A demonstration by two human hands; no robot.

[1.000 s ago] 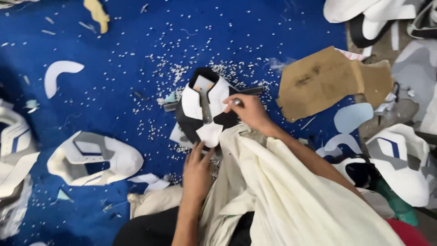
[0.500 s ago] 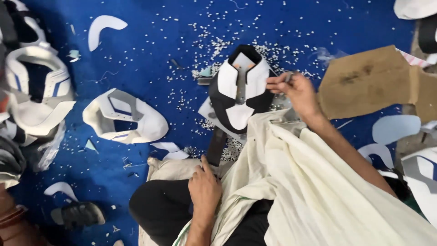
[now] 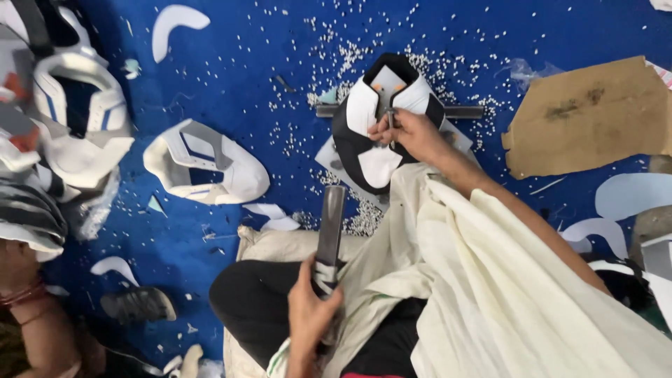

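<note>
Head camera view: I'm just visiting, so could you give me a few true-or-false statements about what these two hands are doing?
1. The right hand presses a small metal tool onto the black-and-white shoe upper. True.
2. The left hand is empty. False: it grips a dark hammer-like tool.
3. The floor covering is red. False: it is blue.
4. Small white bits lie scattered around the upper. True.
</note>
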